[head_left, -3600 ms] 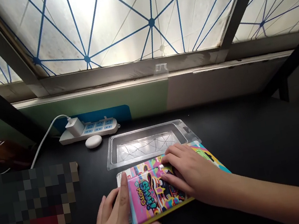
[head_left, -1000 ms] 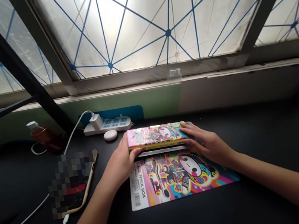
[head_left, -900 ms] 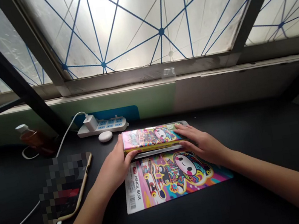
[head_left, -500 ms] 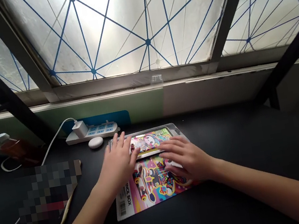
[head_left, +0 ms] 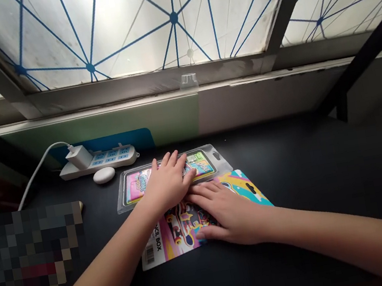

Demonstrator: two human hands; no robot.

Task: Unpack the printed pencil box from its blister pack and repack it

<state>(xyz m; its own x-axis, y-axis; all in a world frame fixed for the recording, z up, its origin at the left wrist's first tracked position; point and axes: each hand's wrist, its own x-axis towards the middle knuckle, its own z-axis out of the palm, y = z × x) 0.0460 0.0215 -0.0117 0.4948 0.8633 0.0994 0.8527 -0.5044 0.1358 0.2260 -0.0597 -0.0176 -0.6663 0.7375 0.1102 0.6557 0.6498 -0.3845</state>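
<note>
A pink, multicoloured pencil box (head_left: 138, 186) lies flat in a clear plastic blister tray (head_left: 220, 158). My left hand (head_left: 167, 178) rests on top of the box with its fingers spread, hiding the box's middle. Just below, my right hand (head_left: 228, 220) lies flat on a printed card sleeve (head_left: 246, 187), with its fingertips close to the tray's near edge. The sleeve's cartoon artwork is mostly covered by that hand, and "PENCIL BOX" shows near its lower left corner.
Behind the tray stand a white power strip (head_left: 99, 161) with a white charger (head_left: 79, 157) and a white oval case (head_left: 104, 175). A pixelated phone (head_left: 31, 262) lies on the black desk at left. A clear cup (head_left: 188, 81) sits on the window ledge.
The pencil box now sits inside the tray rather than between my hands. My left hand has moved onto its top, and my right hand has moved down onto the card sleeve.
</note>
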